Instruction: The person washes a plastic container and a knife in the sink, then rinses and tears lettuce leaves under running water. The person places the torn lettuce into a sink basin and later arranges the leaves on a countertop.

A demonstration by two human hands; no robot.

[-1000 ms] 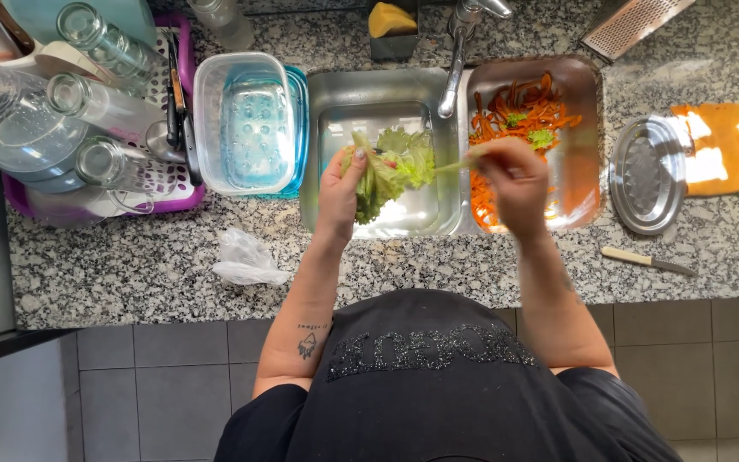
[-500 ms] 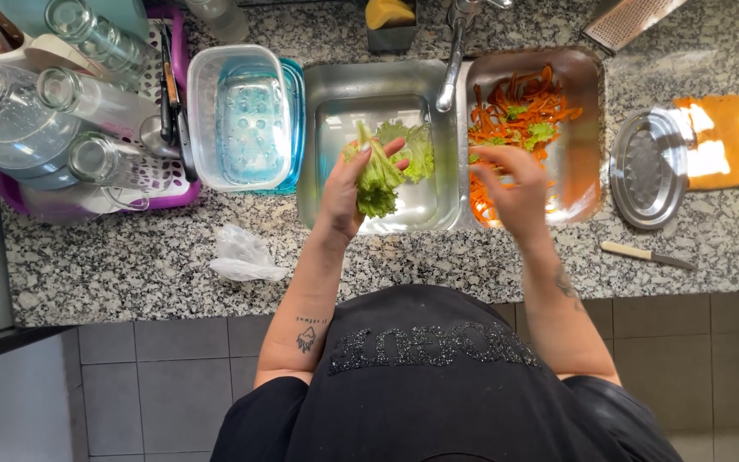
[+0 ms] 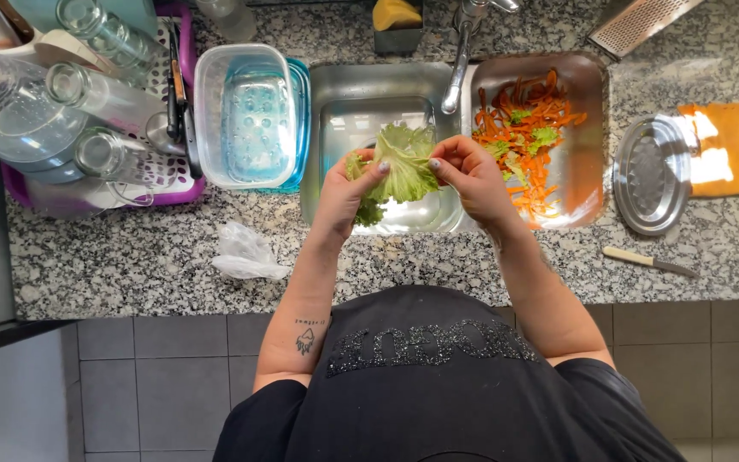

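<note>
Lettuce leaf (image 3: 404, 162) is pinched at opposite edges by left hand (image 3: 345, 190) and right hand (image 3: 470, 178), fingers grasping it spread over the sink basin (image 3: 335, 94) so drips fall inside.

We see both hands over the steel sink basin (image 3: 348, 94). Left hand (image 3: 345, 190) and right hand (image 3: 470, 175) pinch a frilly green lettuce leaf (image 3: 402, 161) between them, spread flat. Right of the tap (image 3: 459, 60), a second steel basin (image 3: 588, 94) holds orange carrot strips (image 3: 528, 115). A clear plastic container (image 3: 248, 115) sits left; a pale-handled knife (image 3: 647, 261) lies on the speckled granite counter (image 3: 130, 257).
</note>
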